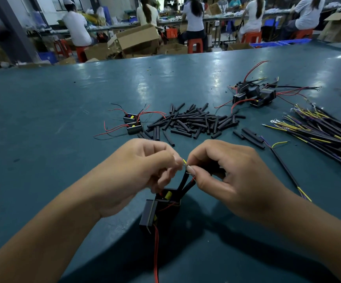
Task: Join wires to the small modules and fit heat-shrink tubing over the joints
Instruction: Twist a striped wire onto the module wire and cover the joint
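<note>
Both hands — left hand [137, 172], right hand [222, 176] — pinch module [161, 209] wires [185, 163].

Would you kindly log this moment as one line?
step: joining wires | left hand: pinching wire | right hand: pinching wire | module: below hands

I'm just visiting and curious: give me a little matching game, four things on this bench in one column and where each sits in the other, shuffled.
Things:
1. heap of black tubing pieces
2. bundle of yellow-tipped cables
3. two small modules with thin red wires
4. black module being wired

Places:
A. far right of the table
B. at the near edge, below both hands
C. middle of the table
D. left of the tubing heap

Pairs: 1-C, 2-A, 3-D, 4-B
</note>
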Motion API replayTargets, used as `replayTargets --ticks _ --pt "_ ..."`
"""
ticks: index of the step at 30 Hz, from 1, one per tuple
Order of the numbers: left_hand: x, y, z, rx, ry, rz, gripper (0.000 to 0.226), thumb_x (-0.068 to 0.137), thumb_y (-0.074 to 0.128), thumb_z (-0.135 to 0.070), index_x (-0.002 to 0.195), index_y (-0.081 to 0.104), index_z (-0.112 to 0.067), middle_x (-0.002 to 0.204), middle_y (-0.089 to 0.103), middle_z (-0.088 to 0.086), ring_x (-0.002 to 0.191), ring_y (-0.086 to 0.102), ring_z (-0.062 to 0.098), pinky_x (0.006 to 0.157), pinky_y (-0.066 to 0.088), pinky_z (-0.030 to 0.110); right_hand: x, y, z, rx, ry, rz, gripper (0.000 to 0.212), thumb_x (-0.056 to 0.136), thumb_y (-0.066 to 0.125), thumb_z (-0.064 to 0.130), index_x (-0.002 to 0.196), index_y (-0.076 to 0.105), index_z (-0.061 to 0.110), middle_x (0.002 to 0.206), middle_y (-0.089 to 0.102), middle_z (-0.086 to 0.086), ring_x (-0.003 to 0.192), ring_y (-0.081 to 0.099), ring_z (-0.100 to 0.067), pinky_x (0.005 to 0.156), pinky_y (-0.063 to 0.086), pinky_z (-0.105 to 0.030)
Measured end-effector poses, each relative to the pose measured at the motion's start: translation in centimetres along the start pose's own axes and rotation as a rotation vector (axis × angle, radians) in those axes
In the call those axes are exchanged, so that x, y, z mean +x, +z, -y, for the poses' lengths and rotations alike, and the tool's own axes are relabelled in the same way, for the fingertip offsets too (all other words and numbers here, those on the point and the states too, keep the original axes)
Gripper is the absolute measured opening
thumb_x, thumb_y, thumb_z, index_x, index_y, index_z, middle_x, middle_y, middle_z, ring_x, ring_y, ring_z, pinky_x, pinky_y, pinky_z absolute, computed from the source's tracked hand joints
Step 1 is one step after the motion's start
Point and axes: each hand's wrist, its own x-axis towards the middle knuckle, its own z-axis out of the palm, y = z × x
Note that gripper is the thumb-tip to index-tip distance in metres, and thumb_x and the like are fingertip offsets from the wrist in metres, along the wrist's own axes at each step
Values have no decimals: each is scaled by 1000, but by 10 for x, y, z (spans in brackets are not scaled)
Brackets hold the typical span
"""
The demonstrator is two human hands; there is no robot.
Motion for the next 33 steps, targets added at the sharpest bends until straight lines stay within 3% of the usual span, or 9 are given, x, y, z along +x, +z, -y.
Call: replayTargets --ticks 2,5,8,13,20,26,28,30,33 --pt "-1 -11 -2 307 263 -64 4 85 67 -22 84 70 -22 73 63 -6 63 55 10 59 45 23 0 -1 -1 69 34 -10 5 89 65 11 85 64 15 72 53 20 65 51 2 63 35 -4" --pt "-1 -21 0 695 611 -54 16 86 74 -21 102 72 -22 96 65 -10 82 60 15 71 46 23 -1 -1 -2 124 66 -7 9 90 65 13 86 62 21 68 52 24 62 53 2 61 35 -4" --pt "1 -17 -1 844 777 -93 15 86 73 -22 100 74 -15 99 63 -8 88 58 9 78 43 17 -1 -1 -2 145 81 4 8 90 64 15 86 62 21 69 54 21 61 53 -1 60 35 -6" --pt "5 -15 1 961 927 -138 11 93 70 -18 91 76 -9 91 64 -3 83 56 17 75 47 31 -1 -2 -2 187 107 19 5 91 64 17 87 64 20 72 59 16 61 54 -5 59 38 -10" --pt "1 -12 -3 839 792 -73 13 94 69 -24 86 72 -14 81 63 -5 75 55 18 70 44 29 -1 -3 0 131 46 12 7 90 65 13 87 63 19 71 52 22 64 52 1 62 36 -6" --pt "-4 -6 -6 41 75 108 15 80 67 -14 66 72 -17 58 55 -1 56 45 10 55 37 20 -1 -2 4 -24 -57 23 1 89 65 10 88 65 10 75 52 14 68 47 4 67 34 -4" --pt "-3 -3 -5 -105 -65 145 18 79 64 -13 63 70 -17 56 51 -1 53 40 10 53 37 18 -1 -2 3 -39 -62 25 1 89 64 10 88 65 9 75 54 12 69 47 2 68 34 -4" --pt "-3 -7 -2 39 26 105 13 81 69 -20 69 71 -17 60 56 1 56 47 11 55 41 20 -1 -1 2 -4 -25 22 2 90 64 11 88 65 11 74 54 14 68 49 1 66 35 -5" --pt "-1 -15 1 568 459 -26 10 84 76 -31 89 71 -24 81 66 -5 72 60 11 66 50 26 -1 -2 -2 115 70 13 7 91 64 14 87 62 20 69 53 21 63 52 0 61 35 -6"
